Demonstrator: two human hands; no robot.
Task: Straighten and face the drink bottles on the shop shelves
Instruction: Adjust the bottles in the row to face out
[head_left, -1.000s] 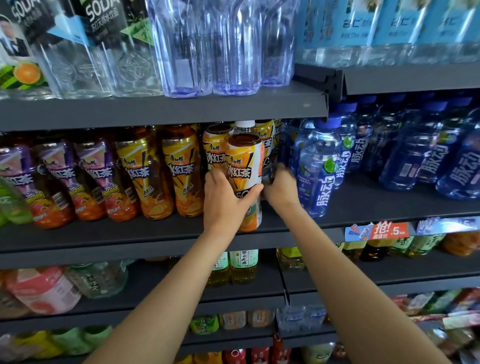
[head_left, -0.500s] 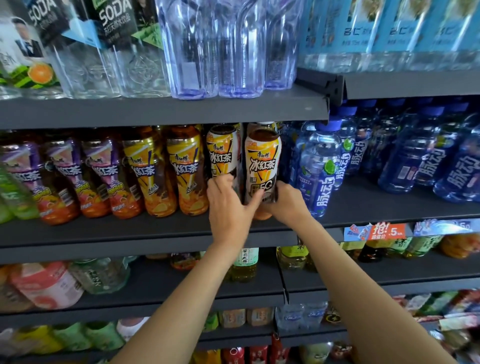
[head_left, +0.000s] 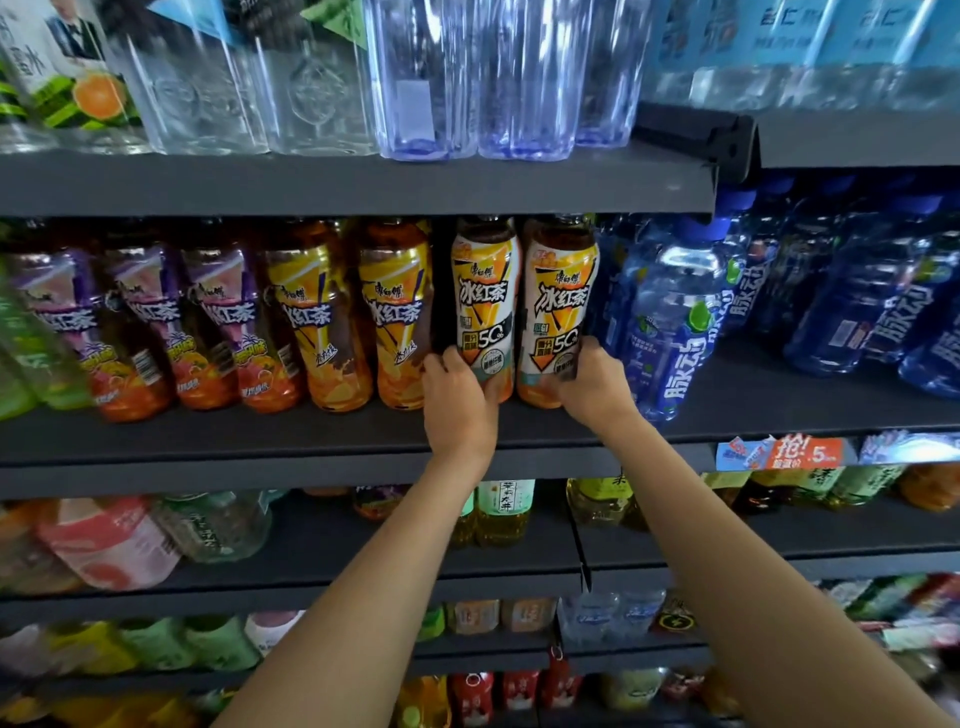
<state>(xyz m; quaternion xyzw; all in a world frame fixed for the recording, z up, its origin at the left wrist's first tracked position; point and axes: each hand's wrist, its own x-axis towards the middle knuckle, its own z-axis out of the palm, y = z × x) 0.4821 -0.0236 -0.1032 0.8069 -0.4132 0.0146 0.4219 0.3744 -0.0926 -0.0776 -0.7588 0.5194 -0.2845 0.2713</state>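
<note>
— Which step are we on?

— Facing the two white-labelled iced tea bottles at centre frame. My left hand (head_left: 460, 400) curls round the base of the left bottle (head_left: 485, 306); my right hand (head_left: 592, 387) grips the base of the right bottle (head_left: 561, 312). Both stand upright on the middle shelf (head_left: 260, 441), labels forward.

— And next?

— I judge a small nudge to line them up with the yellow-labelled bottles (head_left: 353, 317) on the left, then letting go.

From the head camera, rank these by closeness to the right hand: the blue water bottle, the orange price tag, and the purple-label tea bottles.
From the right hand:
1. blue water bottle, just right of it.
2. orange price tag, lower right, on the shelf edge.
3. purple-label tea bottles, far left along the same shelf.
</note>
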